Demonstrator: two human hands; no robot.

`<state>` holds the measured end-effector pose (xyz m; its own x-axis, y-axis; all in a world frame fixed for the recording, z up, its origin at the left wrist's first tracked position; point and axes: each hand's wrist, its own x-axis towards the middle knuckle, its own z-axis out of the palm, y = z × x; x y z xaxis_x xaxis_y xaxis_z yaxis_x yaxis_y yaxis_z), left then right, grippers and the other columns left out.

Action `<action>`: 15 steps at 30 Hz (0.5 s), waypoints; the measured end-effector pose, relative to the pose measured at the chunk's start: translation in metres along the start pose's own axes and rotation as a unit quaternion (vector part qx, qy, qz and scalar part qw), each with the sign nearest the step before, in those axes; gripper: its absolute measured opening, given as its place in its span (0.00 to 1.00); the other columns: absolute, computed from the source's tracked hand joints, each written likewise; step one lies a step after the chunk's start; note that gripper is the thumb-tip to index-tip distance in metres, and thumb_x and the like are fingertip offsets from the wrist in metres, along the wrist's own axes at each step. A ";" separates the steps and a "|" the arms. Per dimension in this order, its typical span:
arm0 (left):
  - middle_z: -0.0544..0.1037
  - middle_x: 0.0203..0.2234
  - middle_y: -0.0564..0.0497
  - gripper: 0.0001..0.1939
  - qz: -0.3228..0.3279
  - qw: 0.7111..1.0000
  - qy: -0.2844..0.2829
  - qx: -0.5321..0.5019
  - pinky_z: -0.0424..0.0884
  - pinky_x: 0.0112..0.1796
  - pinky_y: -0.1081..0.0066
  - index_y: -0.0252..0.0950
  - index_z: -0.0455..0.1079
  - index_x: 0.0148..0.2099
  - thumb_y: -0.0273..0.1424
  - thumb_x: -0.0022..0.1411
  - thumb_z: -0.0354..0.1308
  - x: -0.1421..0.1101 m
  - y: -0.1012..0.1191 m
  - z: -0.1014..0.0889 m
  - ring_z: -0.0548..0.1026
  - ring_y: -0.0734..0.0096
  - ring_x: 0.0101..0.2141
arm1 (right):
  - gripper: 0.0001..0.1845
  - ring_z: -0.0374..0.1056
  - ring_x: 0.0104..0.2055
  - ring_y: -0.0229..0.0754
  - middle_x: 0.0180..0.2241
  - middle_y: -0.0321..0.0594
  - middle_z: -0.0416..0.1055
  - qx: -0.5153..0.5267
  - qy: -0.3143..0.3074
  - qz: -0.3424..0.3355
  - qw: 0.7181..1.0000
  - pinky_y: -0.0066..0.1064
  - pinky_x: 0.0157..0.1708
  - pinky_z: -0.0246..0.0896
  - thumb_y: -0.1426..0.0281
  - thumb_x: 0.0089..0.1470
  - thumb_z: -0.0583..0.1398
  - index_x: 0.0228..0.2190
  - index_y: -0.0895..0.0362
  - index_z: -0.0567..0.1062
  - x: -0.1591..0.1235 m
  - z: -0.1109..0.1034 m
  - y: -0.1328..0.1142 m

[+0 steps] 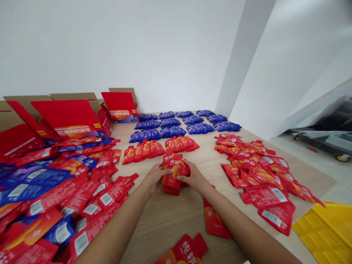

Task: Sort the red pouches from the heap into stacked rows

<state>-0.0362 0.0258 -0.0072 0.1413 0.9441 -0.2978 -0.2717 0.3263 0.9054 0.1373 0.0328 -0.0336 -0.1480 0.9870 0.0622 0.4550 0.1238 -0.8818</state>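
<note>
The left hand (154, 176) and the right hand (195, 177) pinch a small stack of red pouches (173, 175) between them, thumbs on the front. The stack is around the middle of the surface (165, 220), just on the near side of two red fans (144, 150). Blue fans (171, 122) lie past those, by the far edge. One red pile (255, 165) lies along the right edge.

The stack's long side runs from the near edge to the far edge. Its big white writing is at the far end, and the fronts face the person. I can't tell if its bottom touches the surface.

This looks like the lining-up step. I think the next move needs a loose grip, so the pouches can slide even.
</note>
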 end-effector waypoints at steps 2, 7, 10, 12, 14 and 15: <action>0.80 0.35 0.46 0.24 0.003 1.000 -0.009 -0.015 0.74 0.34 0.68 0.34 0.70 0.40 0.23 0.37 0.69 -0.003 -0.001 0.003 0.78 0.65 0.31 | 0.43 0.56 0.59 0.52 0.55 0.48 0.61 0.033 -0.008 -0.016 0.999 0.45 0.59 0.48 0.65 0.35 0.68 0.55 0.55 0.63 -0.001 0.001 0.002; 0.80 0.31 0.50 0.27 0.037 0.997 0.034 -0.063 0.74 0.34 0.66 0.34 0.67 0.40 0.18 0.34 0.66 -0.006 -0.006 0.011 0.78 0.64 0.30 | 0.41 0.54 0.59 0.52 0.55 0.48 0.60 0.025 0.008 -0.048 0.998 0.45 0.59 0.46 0.67 0.36 0.67 0.54 0.56 0.63 -0.006 0.003 0.002; 0.80 0.31 0.49 0.27 0.041 0.996 0.047 -0.067 0.75 0.34 0.65 0.35 0.66 0.42 0.19 0.35 0.65 -0.007 -0.008 0.015 0.78 0.64 0.29 | 0.45 0.51 0.61 0.53 0.57 0.50 0.57 0.018 0.027 -0.032 0.999 0.45 0.61 0.43 0.66 0.35 0.67 0.55 0.57 0.60 -0.006 0.001 0.000; 0.80 0.32 0.48 0.27 0.049 0.996 0.042 -0.066 0.75 0.34 0.65 0.35 0.65 0.43 0.19 0.36 0.64 -0.008 -0.007 0.017 0.78 0.63 0.30 | 0.49 0.49 0.62 0.53 0.59 0.51 0.55 0.069 0.037 0.005 0.997 0.45 0.61 0.43 0.65 0.33 0.68 0.57 0.58 0.57 -0.007 0.000 -0.003; 0.80 0.33 0.48 0.29 0.053 0.996 0.039 -0.066 0.75 0.34 0.64 0.35 0.64 0.44 0.19 0.36 0.64 -0.009 -0.007 0.018 0.78 0.62 0.31 | 0.51 0.52 0.62 0.52 0.61 0.52 0.54 0.163 0.030 0.053 0.985 0.44 0.60 0.47 0.64 0.33 0.68 0.58 0.58 0.55 -0.008 -0.002 -0.006; 0.79 0.34 0.48 0.30 0.054 0.996 0.037 -0.067 0.75 0.35 0.63 0.35 0.64 0.45 0.19 0.36 0.65 -0.009 -0.007 0.019 0.78 0.62 0.32 | 0.51 0.55 0.60 0.51 0.60 0.51 0.55 0.218 0.022 0.073 0.973 0.43 0.58 0.51 0.63 0.34 0.68 0.58 0.57 0.54 -0.008 -0.002 -0.009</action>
<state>-0.0175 0.0138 -0.0051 0.0348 0.9732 -0.2275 -0.4065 0.2217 0.8863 0.1367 0.0238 -0.0255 -0.0684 0.9953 -0.0680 0.0510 -0.0646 -0.9966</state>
